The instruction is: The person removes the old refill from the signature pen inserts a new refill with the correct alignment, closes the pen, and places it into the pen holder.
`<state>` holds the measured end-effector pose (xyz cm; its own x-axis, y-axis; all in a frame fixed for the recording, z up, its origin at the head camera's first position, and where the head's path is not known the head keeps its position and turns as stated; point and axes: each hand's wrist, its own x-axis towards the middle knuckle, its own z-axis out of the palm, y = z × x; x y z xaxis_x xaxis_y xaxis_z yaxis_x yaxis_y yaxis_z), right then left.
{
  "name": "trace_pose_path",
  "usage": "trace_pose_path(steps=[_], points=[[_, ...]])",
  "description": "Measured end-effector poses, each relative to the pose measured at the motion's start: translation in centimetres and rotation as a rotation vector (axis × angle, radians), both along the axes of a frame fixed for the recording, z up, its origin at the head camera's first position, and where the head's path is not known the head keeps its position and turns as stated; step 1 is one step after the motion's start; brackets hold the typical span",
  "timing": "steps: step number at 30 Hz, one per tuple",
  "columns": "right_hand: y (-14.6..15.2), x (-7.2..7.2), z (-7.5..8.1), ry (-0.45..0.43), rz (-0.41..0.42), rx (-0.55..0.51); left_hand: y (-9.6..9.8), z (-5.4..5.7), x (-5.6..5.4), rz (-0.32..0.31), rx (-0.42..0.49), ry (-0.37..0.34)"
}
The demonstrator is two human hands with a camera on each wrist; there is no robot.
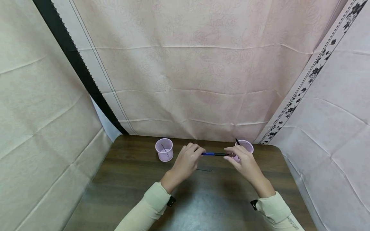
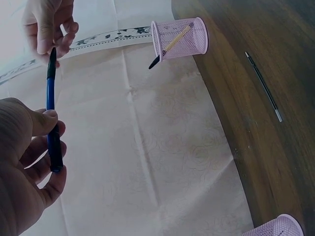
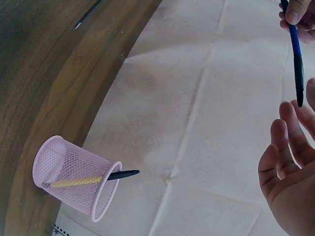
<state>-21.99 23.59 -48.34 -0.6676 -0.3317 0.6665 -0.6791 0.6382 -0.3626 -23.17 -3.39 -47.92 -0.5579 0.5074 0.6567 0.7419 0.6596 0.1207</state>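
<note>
My left hand [image 1: 186,160] grips a blue pen [image 1: 213,154] with a black front section, thumb and fingers around its rear part. The pen lies nearly level above the table. At its front end, my right hand [image 1: 242,160] has its fingers loosely spread; in the right wrist view the fingertips [image 3: 287,110] are right by the pen's tip. Whether they touch it is hard to tell. A thin dark pen refill [image 2: 264,87] with a pale end lies on the table, partly hidden behind the left hand in the head view.
On the left stands a lilac mesh cup [image 1: 164,150] with a thin dark stick inside. Another lilac mesh cup [image 3: 74,169], at the back right, contains a yellow pen [image 3: 76,182] with a black end. The brown wooden table [image 1: 130,186] meets hanging cloth [image 1: 185,80] at its back edge.
</note>
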Motion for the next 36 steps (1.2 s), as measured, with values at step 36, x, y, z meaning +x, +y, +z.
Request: trace_pose_path(steps=[36], points=[[-0.42,0.11,0.40,0.023,-0.027,0.031,0.01,0.04,-0.03,0.010,-0.004,-0.037]])
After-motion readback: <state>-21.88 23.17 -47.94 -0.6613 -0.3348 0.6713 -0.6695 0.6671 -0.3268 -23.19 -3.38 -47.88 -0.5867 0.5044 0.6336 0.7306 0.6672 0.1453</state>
